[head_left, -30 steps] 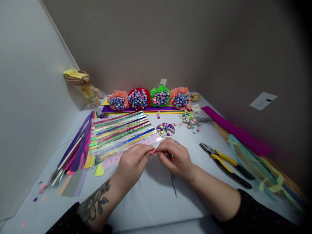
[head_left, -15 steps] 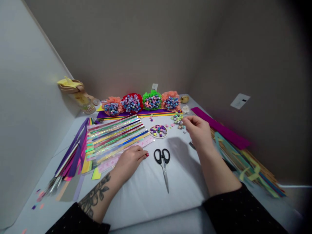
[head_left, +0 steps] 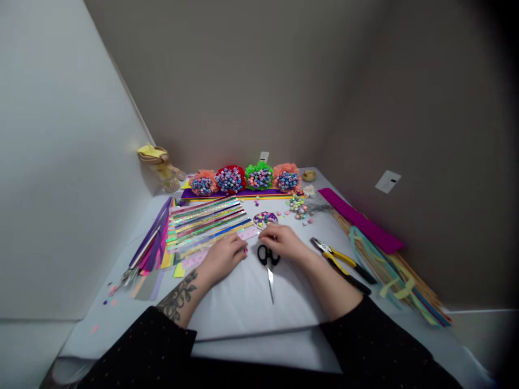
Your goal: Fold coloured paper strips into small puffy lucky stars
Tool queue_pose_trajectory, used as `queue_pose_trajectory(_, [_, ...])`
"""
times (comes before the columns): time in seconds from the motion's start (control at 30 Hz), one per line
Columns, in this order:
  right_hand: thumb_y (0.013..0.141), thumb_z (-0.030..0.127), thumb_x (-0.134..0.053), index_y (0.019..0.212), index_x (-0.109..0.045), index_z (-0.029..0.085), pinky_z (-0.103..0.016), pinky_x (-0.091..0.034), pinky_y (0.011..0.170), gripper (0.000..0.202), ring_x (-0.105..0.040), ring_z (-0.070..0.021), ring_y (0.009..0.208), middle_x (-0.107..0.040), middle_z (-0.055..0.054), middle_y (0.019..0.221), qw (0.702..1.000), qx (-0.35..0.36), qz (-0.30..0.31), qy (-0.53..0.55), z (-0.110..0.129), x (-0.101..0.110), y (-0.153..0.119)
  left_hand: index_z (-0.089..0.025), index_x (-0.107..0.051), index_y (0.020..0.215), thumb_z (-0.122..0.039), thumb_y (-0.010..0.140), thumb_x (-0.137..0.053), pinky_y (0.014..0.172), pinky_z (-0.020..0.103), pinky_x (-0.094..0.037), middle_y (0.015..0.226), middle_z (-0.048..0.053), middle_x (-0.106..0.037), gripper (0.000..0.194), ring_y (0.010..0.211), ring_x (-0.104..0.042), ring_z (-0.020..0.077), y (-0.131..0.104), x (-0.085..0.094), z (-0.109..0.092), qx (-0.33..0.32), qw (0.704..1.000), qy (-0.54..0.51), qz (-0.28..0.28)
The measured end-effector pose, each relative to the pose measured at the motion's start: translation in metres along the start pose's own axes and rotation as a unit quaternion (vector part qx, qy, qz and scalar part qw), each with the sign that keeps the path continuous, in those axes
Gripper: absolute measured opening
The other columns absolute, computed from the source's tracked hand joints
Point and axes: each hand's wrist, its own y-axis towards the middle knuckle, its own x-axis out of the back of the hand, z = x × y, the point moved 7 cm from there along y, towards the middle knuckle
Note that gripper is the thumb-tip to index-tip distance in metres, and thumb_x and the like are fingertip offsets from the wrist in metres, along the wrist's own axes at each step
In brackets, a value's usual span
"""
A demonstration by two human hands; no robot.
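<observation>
My left hand (head_left: 225, 258) rests on the white table with its fingers closed together. A small red spot shows at its thumb tip; whether this is a nail or a held thing I cannot tell. Just above the black handles of the scissors (head_left: 271, 278) is my right hand (head_left: 284, 242), fingertips pinched; anything in them is too small to make out. Behind it stands a round dish of purple and pink paper stars (head_left: 266, 218). Striped shiny paper strips (head_left: 211, 227) lie beyond my left hand. Green and yellow stars (head_left: 297, 203) are heaped farther back.
Four flower-like bundles (head_left: 259, 177) line the back wall. Yellow-handled pliers (head_left: 343, 262) lie right of my right forearm. Sticks and ribbons (head_left: 389, 265) and a magenta sheet (head_left: 360, 219) cover the right edge; purple strips (head_left: 150, 243) lie at left, near a jar (head_left: 168, 175).
My right hand has come from the heap of stars towards my left hand, above the scissors. The pliers now show fully. My left hand stays nearly in place; the view has shifted.
</observation>
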Motion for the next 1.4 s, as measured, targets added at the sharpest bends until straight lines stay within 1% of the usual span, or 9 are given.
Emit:
queue_pose_trajectory(0.1, [0.075,0.015,-0.056,0.073,-0.069,0.017,-0.025,-0.043,0.068,0.014,-0.058,-0.0149,0.069,-0.066,-0.004,0.071,0.991,0.041,0.119,-0.034,0.010,-0.030,-0.005,-0.019,-0.067,0.092,-0.021,0.087,-0.050,0.083,0.031,-0.047,0.092,0.006,-0.065,0.018,0.088,-0.060,0.0187,0.001,-0.007,-0.004,-0.006,1.000,-0.010,0.006])
queue_pose_trajectory(0.23, [0.069,0.020,-0.064,0.061,-0.065,0.018,-0.020,-0.039,0.055,0.008,-0.053,-0.0104,0.054,-0.062,0.002,0.058,0.989,0.037,0.141,-0.019,0.006,-0.024,-0.008,-0.017,-0.065,0.090,-0.021,0.085,-0.049,0.080,0.031,-0.047,0.091,0.008,-0.065,0.018,0.088,-0.060,0.0196,0.011,0.003,-0.005,0.012,1.000,-0.015,-0.020])
queue_pose_trajectory(0.43, [0.082,0.038,-0.048,0.057,-0.052,0.017,-0.023,-0.033,0.055,0.034,-0.043,-0.0120,0.056,-0.049,0.001,0.054,0.985,-0.095,-0.145,-0.013,-0.037,0.043,0.000,-0.018,-0.065,0.089,-0.019,0.084,-0.048,0.072,0.028,-0.047,0.082,0.006,-0.069,0.017,0.077,-0.063,0.0195,0.069,0.001,-0.021,0.020,1.000,-0.008,-0.022])
queue_pose_trajectory(0.63, [0.077,0.042,-0.051,0.055,-0.050,0.017,-0.023,-0.031,0.052,0.033,-0.041,-0.0113,0.054,-0.045,0.002,0.052,0.960,-0.154,-0.233,0.000,-0.063,0.059,-0.005,-0.016,-0.066,0.101,-0.020,0.081,-0.055,0.083,0.029,-0.046,0.096,0.010,-0.071,0.023,0.089,-0.065,0.0214,0.096,-0.013,-0.019,0.032,0.998,-0.004,-0.050])
queue_pose_trajectory(0.77, [0.078,0.043,-0.049,0.056,-0.053,0.017,-0.024,-0.033,0.054,0.034,-0.043,-0.0120,0.055,-0.047,0.002,0.053,0.956,-0.166,-0.243,0.002,-0.070,0.058,-0.005,-0.016,-0.066,0.100,-0.026,0.087,-0.047,0.087,0.030,-0.046,0.103,0.010,-0.070,0.026,0.095,-0.064,0.0208,0.070,0.014,0.000,0.066,0.993,0.004,-0.093])
queue_pose_trajectory(0.93, [0.081,0.042,-0.045,0.058,-0.055,0.016,-0.025,-0.033,0.054,0.035,-0.046,-0.0136,0.056,-0.050,0.001,0.054,0.967,-0.152,-0.205,-0.001,-0.071,0.045,-0.001,-0.020,-0.068,0.093,-0.038,0.086,-0.048,0.088,0.037,-0.046,0.098,0.008,-0.070,0.028,0.096,-0.062,0.0251,0.003,0.061,0.032,0.120,0.986,0.076,-0.083])
queue_pose_trajectory(1.13, [0.080,0.032,-0.049,0.067,-0.063,0.018,-0.027,-0.041,0.066,0.024,-0.057,-0.0183,0.069,-0.063,-0.003,0.068,0.992,-0.071,-0.099,-0.013,-0.036,0.004,-0.001,-0.016,-0.057,0.125,-0.045,0.077,-0.059,0.102,0.046,-0.038,0.137,0.017,-0.048,0.056,0.126,-0.044,0.0343,-0.081,0.072,0.087,0.228,0.962,0.141,-0.044])
queue_pose_trajectory(1.27, [0.080,0.026,-0.050,0.074,-0.068,0.020,-0.027,-0.044,0.071,0.019,-0.061,-0.0180,0.075,-0.068,-0.003,0.076,1.000,-0.011,-0.006,-0.014,-0.011,-0.022,-0.002,-0.018,-0.055,0.127,-0.039,0.072,-0.064,0.102,0.045,-0.039,0.133,0.015,-0.053,0.060,0.124,-0.048,0.0323,-0.101,0.074,0.100,0.254,0.959,0.074,-0.104])
queue_pose_trajectory(1.4, [0.082,0.027,-0.048,0.075,-0.068,0.019,-0.029,-0.046,0.070,0.022,-0.062,-0.0186,0.074,-0.068,-0.004,0.077,1.000,-0.008,0.012,-0.028,-0.011,-0.026,-0.004,-0.020,-0.070,0.091,-0.031,0.071,-0.063,0.091,0.038,-0.046,0.097,0.009,-0.073,0.024,0.096,-0.065,0.0270,-0.101,0.086,0.098,0.260,0.944,-0.021,-0.202])
